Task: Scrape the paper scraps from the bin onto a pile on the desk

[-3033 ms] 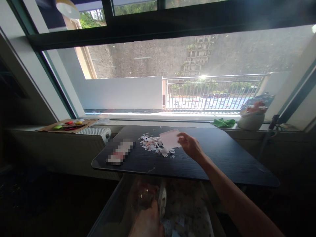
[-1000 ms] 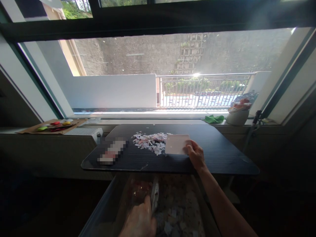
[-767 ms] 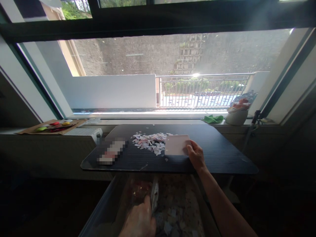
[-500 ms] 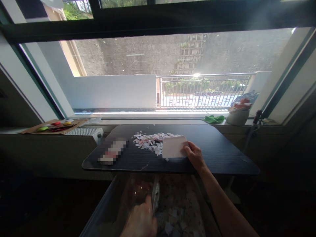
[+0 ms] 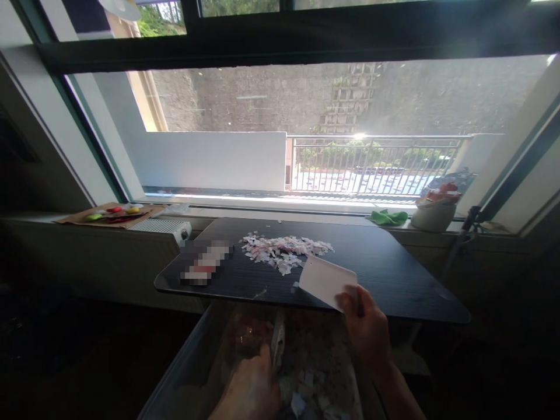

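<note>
My right hand (image 5: pixel 365 324) grips a flat white card (image 5: pixel 327 281) with rounded corners by its near right edge. The card is tilted over the front edge of the dark tabletop (image 5: pixel 385 265). A heap of small torn paper scraps (image 5: pixel 286 248) lies just beyond it, with one stray scrap near the card's left corner. Lower down, my left hand (image 5: pixel 249 385) is closed inside or at the rim of a clear plastic bin (image 5: pixel 175 373) below the table. A pale upright strip (image 5: pixel 278 341) rises beside its fingers; whatever the fingers hold is too dark to make out.
More paper scraps (image 5: pixel 306 391) lie in the bin. A blurred-out item (image 5: pixel 207 263) rests on the table's left side. Behind, the sill carries a brown board with colourful pieces (image 5: pixel 116 214), a green cloth (image 5: pixel 388 218) and a white pot (image 5: pixel 433 216). A window closes the far side.
My right hand has drawn the card back toward me and right, away from the scrap heap, and turned it. My left hand has stayed about where it was. The view has shifted slightly.
</note>
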`<state>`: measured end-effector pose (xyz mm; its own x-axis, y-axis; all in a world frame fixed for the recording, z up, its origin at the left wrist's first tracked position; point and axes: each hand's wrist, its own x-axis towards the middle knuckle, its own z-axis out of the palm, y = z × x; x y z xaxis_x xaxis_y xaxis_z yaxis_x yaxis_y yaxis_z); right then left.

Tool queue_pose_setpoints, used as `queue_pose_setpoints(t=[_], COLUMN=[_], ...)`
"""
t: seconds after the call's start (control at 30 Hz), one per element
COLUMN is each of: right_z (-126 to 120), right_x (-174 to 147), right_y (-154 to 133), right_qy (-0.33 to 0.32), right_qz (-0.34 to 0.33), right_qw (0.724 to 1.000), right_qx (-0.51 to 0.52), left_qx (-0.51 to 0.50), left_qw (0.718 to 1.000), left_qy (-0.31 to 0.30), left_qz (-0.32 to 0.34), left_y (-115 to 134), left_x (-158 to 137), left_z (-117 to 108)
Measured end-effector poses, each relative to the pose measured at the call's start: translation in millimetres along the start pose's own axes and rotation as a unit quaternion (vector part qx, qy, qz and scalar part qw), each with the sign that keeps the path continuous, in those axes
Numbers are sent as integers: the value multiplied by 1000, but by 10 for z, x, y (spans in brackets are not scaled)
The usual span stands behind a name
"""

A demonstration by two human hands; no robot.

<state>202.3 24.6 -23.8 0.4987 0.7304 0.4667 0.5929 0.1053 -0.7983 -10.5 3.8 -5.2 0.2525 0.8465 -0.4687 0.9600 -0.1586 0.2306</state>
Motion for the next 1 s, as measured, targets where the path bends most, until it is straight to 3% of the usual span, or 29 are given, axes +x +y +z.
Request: queue_pose_setpoints(t=[0.13, 0.33, 0.43, 0.6, 0.83, 1.0], right_z=[162, 35, 26, 221, 86, 166], right_x=[-88, -12, -103, -279, 33, -20], right_y=[-71, -31, -44, -178, -84, -68], right_qy=[-64, -2, -25, -82, -13, -64], right_qz=[3, -1, 1, -9, 0, 9], right_qw=[995, 999, 999, 995, 999, 996], right_qx=[78, 38, 28, 52, 31, 68], left_qx=[0, 3, -7, -24, -20, -27], left_qw=[1000, 1000, 1000, 999, 999, 999], left_qy=[12, -4, 5, 20, 21, 32], left_qz=[1, 6, -1, 10, 21, 28], left_y=[2, 10, 20, -3, -34, -34], left_x=[6, -42, -63, -40, -44, -41], left_z=[2, -61, -62, -14, -3, 22])
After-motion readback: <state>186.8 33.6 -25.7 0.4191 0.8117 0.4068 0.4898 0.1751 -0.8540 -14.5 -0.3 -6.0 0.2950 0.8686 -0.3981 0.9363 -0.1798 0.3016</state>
